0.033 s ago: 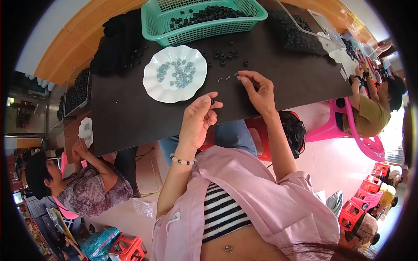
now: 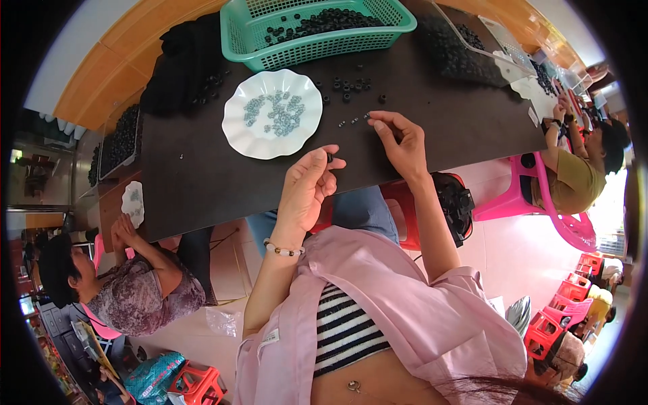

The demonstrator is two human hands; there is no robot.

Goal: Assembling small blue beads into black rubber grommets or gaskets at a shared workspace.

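My left hand (image 2: 307,189) is raised over the near edge of the dark table (image 2: 202,182) and pinches a small black ring (image 2: 331,157) between thumb and forefinger. My right hand (image 2: 399,138) rests its fingertips on the table, thumb and forefinger closed on one small dark piece at the end of a short row of pieces (image 2: 354,121). A white scalloped plate (image 2: 237,138) lies just left of both hands, with several small grey rings in it. Loose black rings (image 2: 347,84) lie beyond the hands.
A green basket (image 2: 324,50) of black rings stands at the far edge, a clear tray (image 2: 466,47) of black parts to its right, a black heap (image 2: 189,67) at left. A person in a patterned top (image 2: 142,297) sits at left, another in yellow (image 2: 574,179) on a pink chair at right.
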